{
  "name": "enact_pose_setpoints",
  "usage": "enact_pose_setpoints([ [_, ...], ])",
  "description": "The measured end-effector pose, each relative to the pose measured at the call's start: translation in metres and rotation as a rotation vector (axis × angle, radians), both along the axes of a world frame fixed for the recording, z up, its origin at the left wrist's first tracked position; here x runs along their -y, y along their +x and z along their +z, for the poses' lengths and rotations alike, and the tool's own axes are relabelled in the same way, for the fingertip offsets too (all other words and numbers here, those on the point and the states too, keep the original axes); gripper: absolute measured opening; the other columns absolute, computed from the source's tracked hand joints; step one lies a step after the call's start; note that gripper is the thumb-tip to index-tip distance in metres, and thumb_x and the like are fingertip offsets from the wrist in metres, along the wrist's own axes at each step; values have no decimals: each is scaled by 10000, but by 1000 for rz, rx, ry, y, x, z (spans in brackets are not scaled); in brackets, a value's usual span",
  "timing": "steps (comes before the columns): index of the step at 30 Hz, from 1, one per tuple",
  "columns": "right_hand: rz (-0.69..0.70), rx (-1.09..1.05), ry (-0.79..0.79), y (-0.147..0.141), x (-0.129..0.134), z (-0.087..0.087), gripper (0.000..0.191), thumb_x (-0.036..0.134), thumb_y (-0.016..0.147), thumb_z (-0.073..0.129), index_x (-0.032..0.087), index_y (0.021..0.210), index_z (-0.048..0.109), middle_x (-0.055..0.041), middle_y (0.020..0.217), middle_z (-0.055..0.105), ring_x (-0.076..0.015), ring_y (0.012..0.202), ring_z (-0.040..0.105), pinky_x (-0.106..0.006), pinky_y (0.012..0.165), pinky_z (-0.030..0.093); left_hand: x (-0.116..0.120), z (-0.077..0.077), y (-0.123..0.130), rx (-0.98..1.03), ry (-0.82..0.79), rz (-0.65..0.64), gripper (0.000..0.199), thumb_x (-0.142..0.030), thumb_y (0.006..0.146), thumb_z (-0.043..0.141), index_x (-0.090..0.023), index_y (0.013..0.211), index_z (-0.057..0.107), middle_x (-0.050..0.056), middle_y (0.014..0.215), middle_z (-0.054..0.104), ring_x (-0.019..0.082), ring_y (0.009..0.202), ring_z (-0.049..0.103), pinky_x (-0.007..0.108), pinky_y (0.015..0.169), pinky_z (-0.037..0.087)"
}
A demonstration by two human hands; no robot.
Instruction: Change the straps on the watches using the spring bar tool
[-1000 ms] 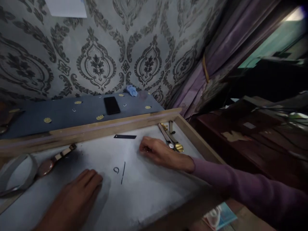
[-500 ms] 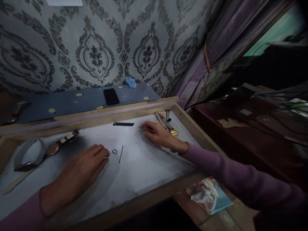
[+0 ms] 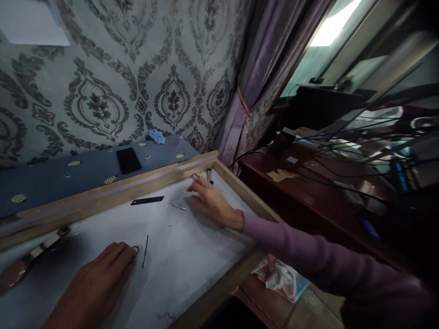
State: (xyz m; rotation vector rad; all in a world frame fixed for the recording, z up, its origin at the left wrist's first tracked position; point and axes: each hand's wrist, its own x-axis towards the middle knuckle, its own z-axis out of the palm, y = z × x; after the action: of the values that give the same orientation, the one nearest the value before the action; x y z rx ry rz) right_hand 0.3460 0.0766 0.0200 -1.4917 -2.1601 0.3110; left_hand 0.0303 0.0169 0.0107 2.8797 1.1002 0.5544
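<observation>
My left hand (image 3: 99, 278) rests on the white surface of a wood-framed tray (image 3: 254, 183), fingers together near a drawn black mark (image 3: 145, 251); what it holds, if anything, is hidden. Toward the tray's back right corner, my right hand (image 3: 211, 201) reaches with its fingers apart, beside small gold pieces (image 3: 198, 175) and a short dark strap piece (image 3: 210, 176). A thin metal tool (image 3: 177, 206) lies left of that hand. Farther left is a flat black strip (image 3: 147, 200). A watch with a rose-gold face (image 3: 15, 273) lies at the left.
Behind the tray, a blue cloth-covered surface (image 3: 92, 169) holds a black phone (image 3: 128, 160) and a crumpled blue cloth (image 3: 157, 136). At the right, a dark red table (image 3: 254, 160) carries cables and papers. A crumpled white wrapper (image 3: 281, 276) lies below the tray.
The view has turned right. My right hand has moved toward the gold pieces, and the thin metal tool now shows on the tray. My left hand is closer to the drawn mark.
</observation>
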Motion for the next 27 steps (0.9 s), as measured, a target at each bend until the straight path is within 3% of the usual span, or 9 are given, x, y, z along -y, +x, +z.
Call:
enact_pose_setpoints([
  [4,-238,63,-23,46,3,8,121,87,854,470,128,935,551,-92,909,573,-176,786,542,-284,716,419,-2,-19,-12,-23,46,48,318,-328,975,328,-258,997,638,15,947,706,156,850,688,228,686,570],
  [6,-279,99,-72,60,4,6,79,135,867,499,127,926,551,-71,837,580,-162,722,534,-263,666,397,-2,-25,-15,-16,71,51,325,-368,972,338,-263,1017,642,21,985,713,177,905,686,262,736,581],
  [13,-299,175,-204,64,5,-5,166,297,811,649,147,813,579,-75,854,595,-158,721,538,-243,613,351,-2,-38,-23,-54,69,50,367,-362,977,313,-251,1046,656,53,1026,715,208,958,683,320,773,597],
  [18,-323,88,-251,69,2,-8,152,275,791,638,163,728,557,-11,694,566,-116,610,475,-224,555,318,-3,-49,-30,-93,103,26,367,-309,969,316,-239,1073,661,74,1066,708,236,1013,669,364,811,589],
  [22,-322,-63,-239,72,3,-8,130,227,788,586,163,698,518,11,644,524,-107,594,439,-222,551,312,-3,-37,-21,-54,56,44,360,-286,975,289,-237,1048,637,67,1024,698,206,961,667,314,777,576],
  [27,-281,-318,-274,67,10,4,234,352,784,566,174,666,471,29,586,444,-103,546,401,-223,504,303,-1,-5,-3,85,-29,39,229,-334,976,352,-253,1039,557,17,946,661,159,855,649,252,736,523],
])
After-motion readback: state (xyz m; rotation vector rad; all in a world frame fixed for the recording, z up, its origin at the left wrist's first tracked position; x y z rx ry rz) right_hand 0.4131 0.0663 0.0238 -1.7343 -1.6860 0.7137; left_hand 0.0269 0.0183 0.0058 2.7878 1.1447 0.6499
